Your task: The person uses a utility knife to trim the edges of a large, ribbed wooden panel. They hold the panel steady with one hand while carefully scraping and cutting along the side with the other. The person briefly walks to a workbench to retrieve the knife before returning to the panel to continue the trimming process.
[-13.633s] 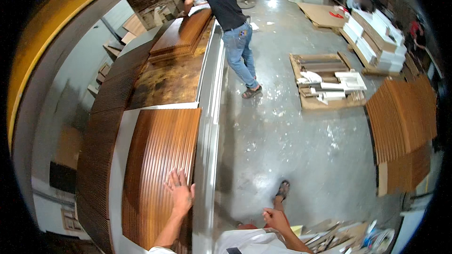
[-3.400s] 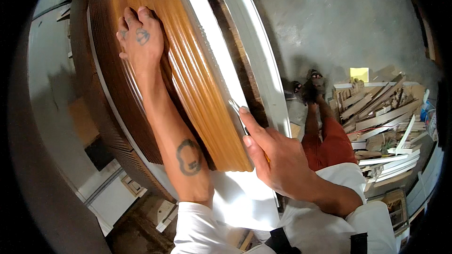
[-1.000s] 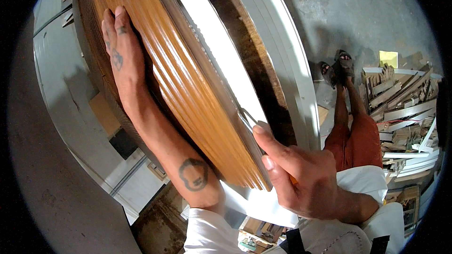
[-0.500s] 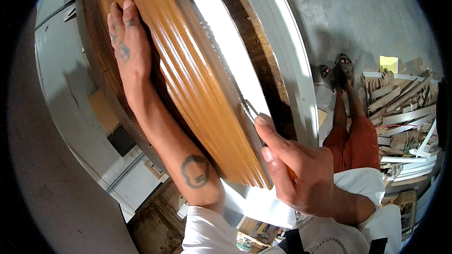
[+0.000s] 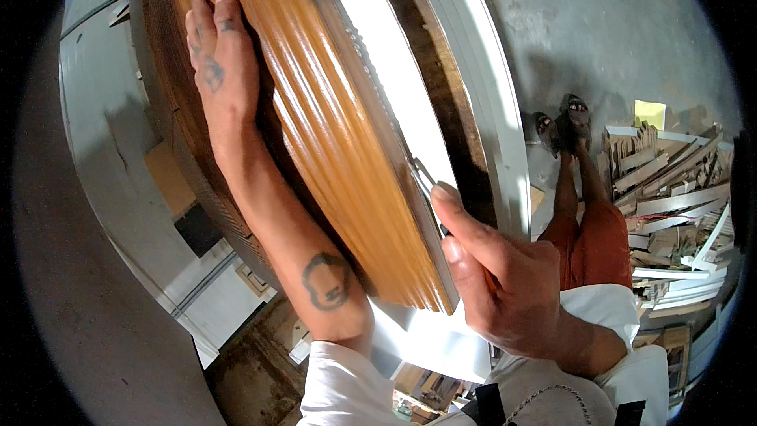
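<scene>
A glossy brown panel with lengthwise ridges (image 5: 339,166) stretches from the top of the view down toward me. My left hand (image 5: 225,63) lies flat on its left part, fingers stretched forward and holding nothing. In my right hand (image 5: 505,284), closed near the panel's near right corner, is a hand tool with a thin metal shaft (image 5: 424,176); a bit of orange handle shows between the fingers. Its tip meets the panel's grey right edge (image 5: 378,110), beside a white strip (image 5: 394,71). Along that edge runs a rough, crumbly line. Most of the tool's handle is hidden by my fingers.
Right of the white strip are a dark brown gap (image 5: 449,87) and a pale board (image 5: 493,95). Another person's legs (image 5: 587,221) and sandalled feet are beyond it. A heap of wood offcuts (image 5: 678,197) lies at the right on the grey floor (image 5: 583,24).
The view has shifted slightly, with the panel and my left hand a little farther right in it. The right hand keeps its grip, the tool tip still at the panel's edge.
</scene>
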A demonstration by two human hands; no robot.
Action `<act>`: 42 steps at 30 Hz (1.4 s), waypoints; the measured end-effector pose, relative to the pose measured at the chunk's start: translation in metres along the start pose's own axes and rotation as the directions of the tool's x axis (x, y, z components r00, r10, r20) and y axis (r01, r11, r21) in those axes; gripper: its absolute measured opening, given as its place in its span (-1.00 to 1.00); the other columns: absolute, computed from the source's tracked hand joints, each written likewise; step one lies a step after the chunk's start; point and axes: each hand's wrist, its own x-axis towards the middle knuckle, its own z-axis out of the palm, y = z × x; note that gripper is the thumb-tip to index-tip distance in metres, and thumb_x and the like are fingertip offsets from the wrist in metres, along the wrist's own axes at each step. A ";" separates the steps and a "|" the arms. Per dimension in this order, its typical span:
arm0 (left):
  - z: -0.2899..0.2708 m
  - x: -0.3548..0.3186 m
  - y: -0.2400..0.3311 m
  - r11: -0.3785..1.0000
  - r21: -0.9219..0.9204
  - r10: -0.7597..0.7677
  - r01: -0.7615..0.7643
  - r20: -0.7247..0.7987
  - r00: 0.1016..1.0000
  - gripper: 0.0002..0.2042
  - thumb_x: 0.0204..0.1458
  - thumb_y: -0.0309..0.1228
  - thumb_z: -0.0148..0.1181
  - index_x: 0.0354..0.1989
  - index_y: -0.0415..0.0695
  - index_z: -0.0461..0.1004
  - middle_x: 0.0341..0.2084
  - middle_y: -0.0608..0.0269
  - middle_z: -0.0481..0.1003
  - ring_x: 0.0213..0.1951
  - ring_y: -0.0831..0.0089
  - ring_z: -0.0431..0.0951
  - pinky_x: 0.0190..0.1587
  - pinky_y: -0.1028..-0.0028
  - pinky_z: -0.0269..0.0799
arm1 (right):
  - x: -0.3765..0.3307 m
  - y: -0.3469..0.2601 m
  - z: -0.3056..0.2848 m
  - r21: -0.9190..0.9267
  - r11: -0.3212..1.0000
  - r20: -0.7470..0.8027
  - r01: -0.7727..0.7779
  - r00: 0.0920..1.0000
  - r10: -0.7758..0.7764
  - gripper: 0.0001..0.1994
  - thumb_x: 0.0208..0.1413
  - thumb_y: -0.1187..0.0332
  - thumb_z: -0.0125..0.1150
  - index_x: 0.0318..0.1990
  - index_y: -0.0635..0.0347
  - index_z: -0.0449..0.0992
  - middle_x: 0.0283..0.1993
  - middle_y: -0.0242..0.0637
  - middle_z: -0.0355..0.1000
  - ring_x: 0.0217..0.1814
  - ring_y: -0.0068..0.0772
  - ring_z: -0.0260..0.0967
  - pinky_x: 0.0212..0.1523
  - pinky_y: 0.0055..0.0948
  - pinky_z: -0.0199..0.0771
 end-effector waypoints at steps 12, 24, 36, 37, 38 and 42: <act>-0.003 -0.020 0.041 0.996 0.051 0.083 -0.078 -0.085 0.993 -0.20 0.18 0.28 -0.35 0.43 -0.09 0.04 0.42 -0.02 -0.02 0.46 0.08 -0.12 0.42 0.15 -0.17 | -0.008 0.004 -0.002 0.049 0.997 0.046 -0.063 0.997 0.061 -0.63 0.20 0.57 0.06 0.17 0.34 0.40 0.02 0.09 0.51 -0.31 -0.41 0.61 -0.38 -0.56 0.55; -0.008 -0.020 0.045 1.000 -0.003 -0.003 0.003 -0.024 1.000 -0.18 0.17 0.31 -0.33 0.43 -0.09 0.03 0.43 -0.01 -0.03 0.46 0.09 -0.13 0.43 0.17 -0.19 | 0.010 0.003 0.003 -0.048 0.999 -0.008 0.021 1.000 -0.022 -0.64 0.21 0.55 0.05 0.17 0.37 0.39 0.01 0.11 0.50 -0.05 -0.17 0.58 -0.18 -0.45 0.63; -0.002 -0.018 0.040 0.996 0.023 0.081 -0.081 -0.023 0.996 -0.20 0.19 0.28 -0.35 0.43 -0.07 0.02 0.42 -0.01 -0.02 0.46 0.10 -0.12 0.43 0.17 -0.18 | 0.005 -0.002 -0.003 -0.012 0.994 0.062 -0.109 0.992 0.109 -0.63 0.21 0.54 0.06 0.18 0.35 0.40 -0.06 0.13 0.52 -0.23 -0.26 0.63 -0.26 -0.49 0.62; 0.003 -0.018 0.044 0.997 0.000 0.072 -0.072 0.005 0.997 -0.20 0.19 0.29 -0.35 0.43 -0.07 0.02 0.42 -0.01 -0.02 0.46 0.10 -0.12 0.43 0.16 -0.17 | 0.014 0.000 -0.003 0.014 0.993 0.025 -0.115 0.993 0.114 -0.63 0.21 0.53 0.06 0.18 0.34 0.40 -0.07 0.13 0.53 -0.22 -0.24 0.63 -0.27 -0.48 0.61; 0.009 -0.013 0.041 0.999 -0.037 0.033 -0.031 0.044 0.998 -0.20 0.19 0.29 -0.35 0.43 -0.06 0.03 0.42 -0.01 -0.02 0.46 0.09 -0.12 0.43 0.16 -0.16 | 0.018 0.002 -0.004 0.039 0.992 -0.014 -0.120 0.993 0.121 -0.63 0.21 0.53 0.06 0.18 0.34 0.41 -0.08 0.13 0.53 -0.20 -0.22 0.62 -0.28 -0.47 0.61; -0.015 -0.016 0.036 1.000 0.015 -0.007 0.008 -0.066 0.998 -0.20 0.18 0.30 -0.35 0.43 -0.05 0.03 0.42 0.00 -0.02 0.45 0.08 -0.11 0.43 0.14 -0.16 | 0.011 -0.008 0.003 -0.002 1.000 -0.015 -0.021 1.000 0.021 -0.65 0.21 0.53 0.06 0.15 0.36 0.42 -0.07 0.13 0.53 -0.14 -0.16 0.61 -0.26 -0.46 0.62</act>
